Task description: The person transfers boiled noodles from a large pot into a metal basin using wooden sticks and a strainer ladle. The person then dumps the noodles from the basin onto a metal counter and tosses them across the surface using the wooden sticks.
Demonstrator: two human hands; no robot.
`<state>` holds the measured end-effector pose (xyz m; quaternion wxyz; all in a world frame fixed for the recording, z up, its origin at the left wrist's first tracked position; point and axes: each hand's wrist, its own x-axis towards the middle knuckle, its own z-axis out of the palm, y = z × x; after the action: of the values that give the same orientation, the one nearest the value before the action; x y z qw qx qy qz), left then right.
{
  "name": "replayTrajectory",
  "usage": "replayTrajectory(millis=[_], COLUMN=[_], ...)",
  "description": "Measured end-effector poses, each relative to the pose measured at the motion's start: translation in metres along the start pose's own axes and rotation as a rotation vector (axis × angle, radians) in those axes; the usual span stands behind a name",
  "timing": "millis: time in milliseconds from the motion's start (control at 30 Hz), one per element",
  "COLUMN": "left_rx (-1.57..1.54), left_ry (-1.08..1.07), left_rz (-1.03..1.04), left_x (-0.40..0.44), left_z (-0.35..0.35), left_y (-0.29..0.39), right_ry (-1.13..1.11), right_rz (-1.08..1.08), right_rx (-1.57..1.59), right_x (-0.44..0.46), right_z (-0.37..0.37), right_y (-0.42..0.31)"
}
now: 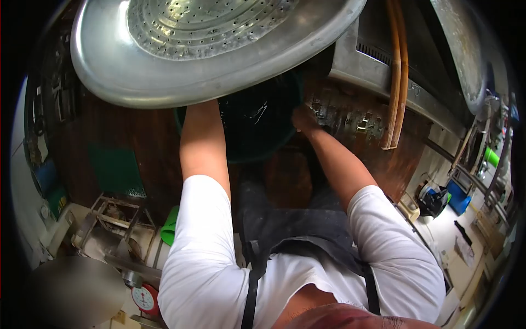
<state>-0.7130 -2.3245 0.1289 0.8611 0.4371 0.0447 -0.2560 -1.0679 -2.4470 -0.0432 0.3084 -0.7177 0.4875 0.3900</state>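
A large dark green tub (257, 123) stands on the brown surface in front of me, with a shiny, dark content. My right hand (304, 118) is closed at the tub's right rim, its fingers partly in shadow. On the other side, my left forearm (204, 137) reaches over the tub's left part. The left hand itself is hidden beneath a big round metal pan (219, 88) with a perforated middle, so its fingers do not show. This pan overhangs the far part of the tub.
Two long wooden sticks (398, 77) lean against a steel unit (367, 60) at the right. A green mat (115, 170) lies on the left. Near the lower left are a metal frame (118, 219), a green container (170, 225) and a red dial scale (144, 299).
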Motion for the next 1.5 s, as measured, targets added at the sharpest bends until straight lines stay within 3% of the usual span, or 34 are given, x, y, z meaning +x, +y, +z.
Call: replayTrajectory(millis=[100, 200, 233, 367, 433, 533, 667, 700, 733, 900, 967, 1133, 1200, 1267, 1333, 1400, 1433, 1467, 1500], left_rx=[0.033, 0.046, 0.048, 0.066, 0.083, 0.113, 0.160, 0.177, 0.189, 0.303, 0.402, 0.750, 0.432, 0.402, 0.373, 0.434, 0.391, 0.445, 0.470], left_ry=[0.040, 0.056, 0.049, 0.030, 0.021, 0.016, 0.032, 0.034, 0.039, 0.060, 0.074, 0.124, 0.266, 0.330, 0.308, 0.289, 0.404, 0.456, 0.466], left_rz=[-0.020, -0.034, -0.032, -0.035, -0.035, -0.039, -0.047, -0.045, -0.041, -0.014, 0.019, 0.235, 0.245, 0.262, 0.304, 0.463, 0.500, 0.519, 0.514], left_x=[-0.006, -0.011, -0.010, -0.001, 0.000, -0.004, -0.012, -0.012, -0.014, -0.019, -0.033, -0.107, -0.136, -0.125, -0.120, -0.086, -0.092, -0.095, -0.090], left_z=[-0.004, -0.006, -0.006, -0.002, -0.001, -0.005, -0.014, -0.014, -0.015, -0.016, -0.018, -0.004, 0.030, 0.068, 0.091, 0.058, 0.074, 0.076, 0.068], left_y=[-0.005, -0.008, -0.009, -0.009, -0.003, 0.003, 0.008, 0.008, 0.010, 0.024, 0.041, 0.111, 0.131, 0.128, 0.125, 0.120, 0.114, 0.112, 0.113], right_ry=[-0.076, -0.353, -0.323, -0.007, 0.097, 0.113, 0.150, 0.333, 0.256, 0.172, 0.170, 0.162, 0.140, 0.103, 0.030, -0.071, -0.139, -0.222, -0.347], right_rz=[-0.111, -0.333, -0.312, -0.130, -0.164, -0.039, 0.043, 0.209, 0.146, 0.181, 0.139, 0.118, 0.100, -0.123, -0.179, -0.216, -0.240, -0.268, -0.432], right_rx=[-0.387, -0.927, -0.905, -0.466, -0.403, -0.273, -0.133, 0.267, 0.134, 0.372, 0.333, 0.419, 0.452, 0.307, 0.384, 0.470, 0.543, 0.677, 1.050], right_x=[-0.004, -0.033, -0.038, 0.013, 0.077, -0.016, -0.045, -0.048, -0.040, -0.084, -0.093, -0.089, -0.103, -0.079, -0.100, -0.131, -0.146, -0.160, -0.141], right_z=[0.007, -0.038, -0.041, 0.009, 0.065, -0.009, -0.024, -0.025, -0.023, -0.053, -0.061, -0.056, -0.067, -0.049, -0.054, -0.059, -0.061, -0.061, -0.026], right_y=[0.002, -0.033, -0.033, 0.011, 0.057, -0.006, -0.024, -0.024, -0.022, -0.041, -0.042, -0.039, -0.039, -0.024, -0.014, 0.004, 0.018, 0.040, 0.085])
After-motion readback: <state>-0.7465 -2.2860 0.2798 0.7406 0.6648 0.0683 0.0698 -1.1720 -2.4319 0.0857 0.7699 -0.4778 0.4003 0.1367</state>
